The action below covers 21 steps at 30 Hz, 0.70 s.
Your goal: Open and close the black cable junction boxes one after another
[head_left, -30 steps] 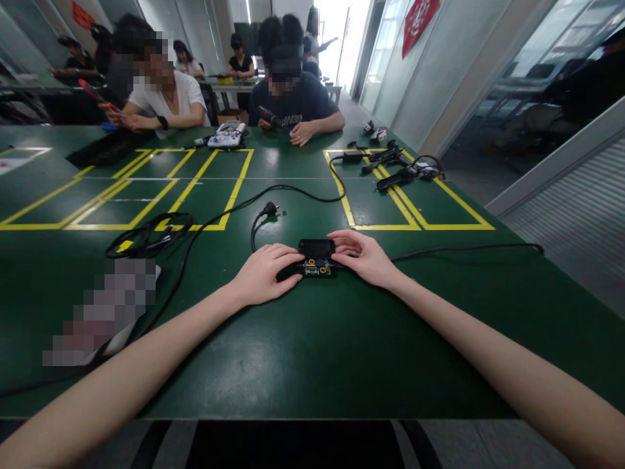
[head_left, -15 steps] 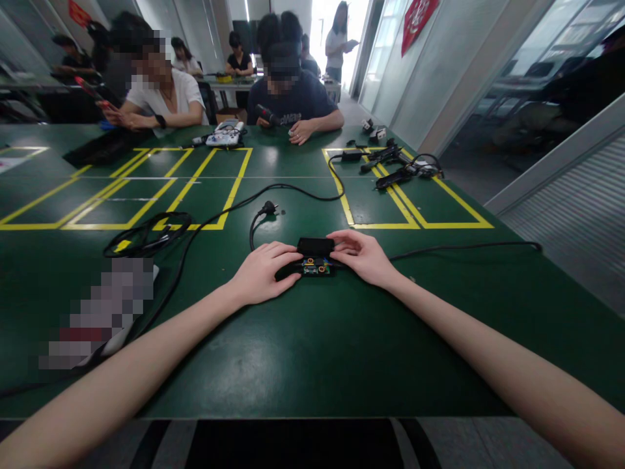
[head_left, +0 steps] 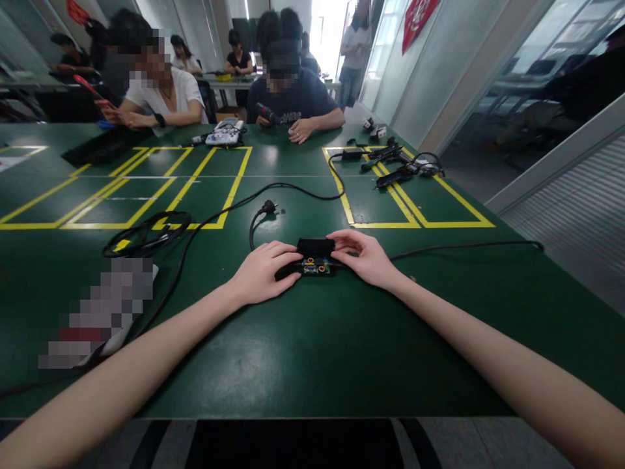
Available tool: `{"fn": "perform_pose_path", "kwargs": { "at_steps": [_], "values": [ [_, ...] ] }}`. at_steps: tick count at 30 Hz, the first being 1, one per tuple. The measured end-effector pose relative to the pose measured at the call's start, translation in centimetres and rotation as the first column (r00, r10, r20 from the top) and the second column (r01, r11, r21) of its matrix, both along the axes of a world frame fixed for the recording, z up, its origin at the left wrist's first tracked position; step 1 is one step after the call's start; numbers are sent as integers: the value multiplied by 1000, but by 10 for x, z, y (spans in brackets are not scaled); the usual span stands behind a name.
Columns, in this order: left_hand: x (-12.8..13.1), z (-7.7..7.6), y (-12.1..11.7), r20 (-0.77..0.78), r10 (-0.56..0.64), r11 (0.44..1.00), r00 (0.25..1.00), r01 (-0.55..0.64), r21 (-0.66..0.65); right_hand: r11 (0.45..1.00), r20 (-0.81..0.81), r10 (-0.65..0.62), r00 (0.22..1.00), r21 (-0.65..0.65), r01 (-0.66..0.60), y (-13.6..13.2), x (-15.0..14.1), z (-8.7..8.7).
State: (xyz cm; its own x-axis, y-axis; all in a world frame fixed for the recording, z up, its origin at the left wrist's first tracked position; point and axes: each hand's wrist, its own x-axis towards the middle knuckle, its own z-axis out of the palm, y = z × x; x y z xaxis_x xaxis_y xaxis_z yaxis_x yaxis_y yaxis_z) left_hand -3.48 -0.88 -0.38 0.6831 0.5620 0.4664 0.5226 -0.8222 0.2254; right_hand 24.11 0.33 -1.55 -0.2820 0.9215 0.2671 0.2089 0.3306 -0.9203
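Observation:
An opened black power adapter lies on the green table in front of me. Its circuit board (head_left: pixel 316 266), with copper-coloured rings on it, shows in the lower half of the case. Just behind the board, the black cover (head_left: pixel 315 247) is raised and tilted. My left hand (head_left: pixel 266 272) is closed on the adapter's left end, thumb at the near corner and fingers by the cover. At the right end, my right hand (head_left: pixel 360 256) pinches the cover's side and the adapter's edge with bent fingers. Fingers partly hide both ends.
A black plug (head_left: pixel 268 208) on a short cord lies behind my left hand. One cable (head_left: pixel 463 247) runs off rightward. At left are a coiled cable (head_left: pixel 146 238) and a blurred-out power strip (head_left: pixel 127 326). Tools and cables (head_left: pixel 398 166) lie far right. Two people sit across the table (head_left: pixel 254 365).
The black cover has tilted slightly between my hands, which otherwise stay in place. In the background, a standing person has moved to the right.

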Motion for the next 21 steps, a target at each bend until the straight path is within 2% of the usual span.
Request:
{"fn": "perform_pose_path", "kwargs": {
  "at_steps": [21],
  "values": [
    [0,1,0,1,-18,1000,1000,18,-12,1000,32,10,999,15,-10,-1,2,5]
  ]
}}
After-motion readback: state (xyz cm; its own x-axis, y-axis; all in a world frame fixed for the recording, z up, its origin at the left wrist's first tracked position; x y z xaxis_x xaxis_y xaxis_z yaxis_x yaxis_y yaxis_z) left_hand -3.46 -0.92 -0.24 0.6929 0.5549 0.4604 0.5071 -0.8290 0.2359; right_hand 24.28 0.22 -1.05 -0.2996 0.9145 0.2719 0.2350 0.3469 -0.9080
